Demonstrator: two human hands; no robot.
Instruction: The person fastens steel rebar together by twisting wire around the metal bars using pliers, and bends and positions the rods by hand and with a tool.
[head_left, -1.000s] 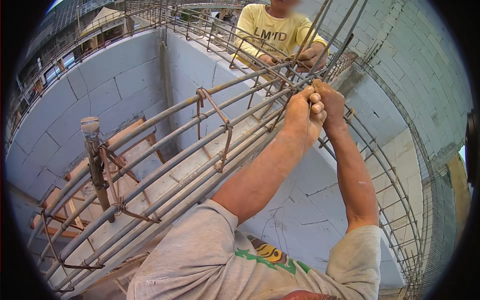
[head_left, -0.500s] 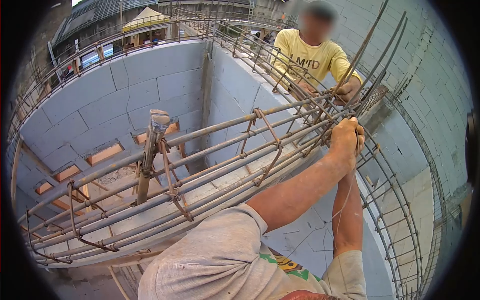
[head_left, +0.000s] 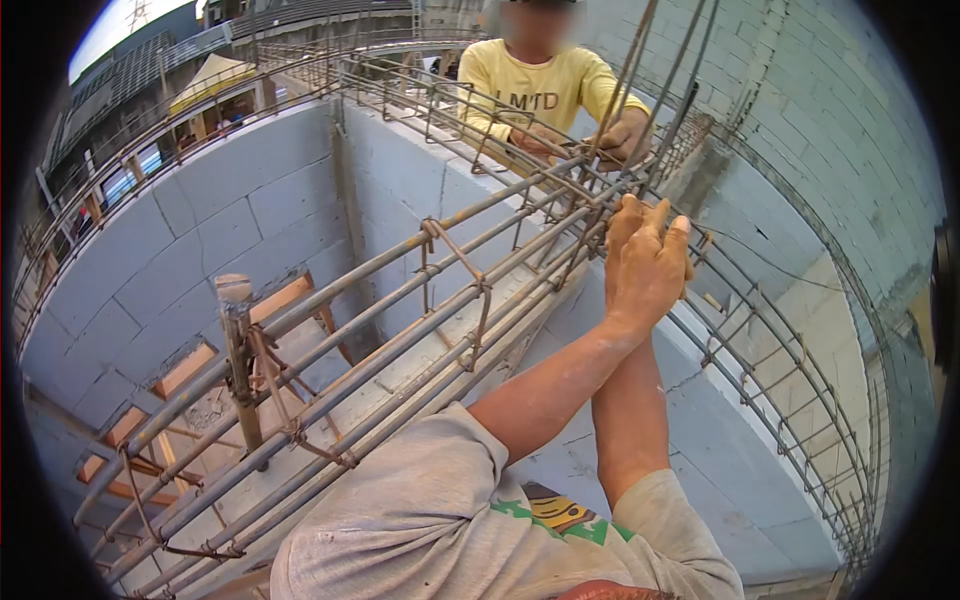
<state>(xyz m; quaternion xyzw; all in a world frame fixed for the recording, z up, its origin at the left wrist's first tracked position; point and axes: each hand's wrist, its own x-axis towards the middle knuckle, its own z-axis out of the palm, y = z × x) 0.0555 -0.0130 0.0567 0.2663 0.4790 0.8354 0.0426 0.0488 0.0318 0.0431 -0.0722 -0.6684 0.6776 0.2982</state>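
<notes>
My left hand (head_left: 652, 262) is beside the junction of the rebar cages (head_left: 620, 190), its back toward me and its fingers apart. A thin wire (head_left: 770, 256) curves away to the right from near its fingertips. My right hand (head_left: 616, 238) lies close behind it, against the bars, mostly hidden, so its grip cannot be made out. My forearms cross below the wrists. Across the junction, a co-worker in a yellow shirt (head_left: 530, 95) has both hands at the bars.
Long rebars with stirrups (head_left: 430, 310) run to the lower left over a concrete ledge. A wooden stake (head_left: 240, 370) stands upright among them. Another cage (head_left: 790, 370) curves down the right side. Upright bars (head_left: 670, 90) rise beside the co-worker. Grey block walls (head_left: 230, 200) surround the work.
The view has shifted, so the cages and co-worker appear farther left. My left hand's fingers have spread from a closed grasp. The thin wire now extends right instead of hanging down beside my forearm.
</notes>
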